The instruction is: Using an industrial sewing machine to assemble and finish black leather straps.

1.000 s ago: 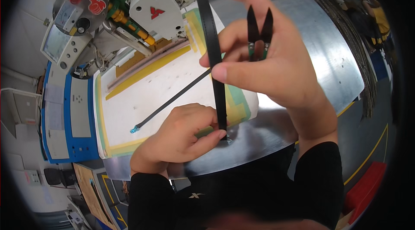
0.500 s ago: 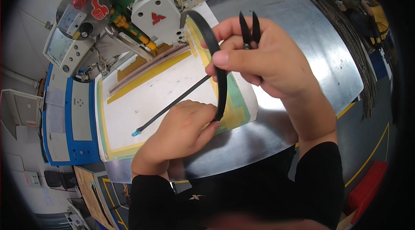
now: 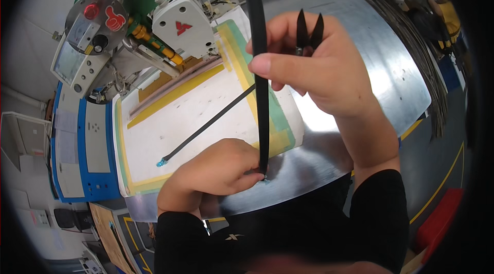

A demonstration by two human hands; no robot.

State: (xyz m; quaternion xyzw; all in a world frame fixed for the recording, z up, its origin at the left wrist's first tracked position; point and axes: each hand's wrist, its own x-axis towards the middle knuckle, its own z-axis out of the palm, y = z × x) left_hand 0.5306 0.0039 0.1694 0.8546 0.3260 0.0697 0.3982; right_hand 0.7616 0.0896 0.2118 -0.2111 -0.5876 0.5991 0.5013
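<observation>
A long black strap stands raised in front of me, running up past the top of the view. My right hand pinches it between thumb and fingers. In that same hand is a pair of thread snips, dark blades pointing up and apart. Lower down, my left hand is closed on the strap's near end, where a bit of light blue thread shows. A black strap length lies slanting across the white board, its tip tangled with blue thread. Whether both lengths are one strap is hidden behind my right hand.
An industrial sewing machine stands at the back left, with a control panel beside it. Yellow and green tape edges the board. A shiny metal table reaches right, with a bundle of dark strips at its far side.
My left hand has come down and slightly nearer, onto the strap's end. The strap, looped over at the top before, now runs straighter and higher. My right hand has shifted slightly right.
</observation>
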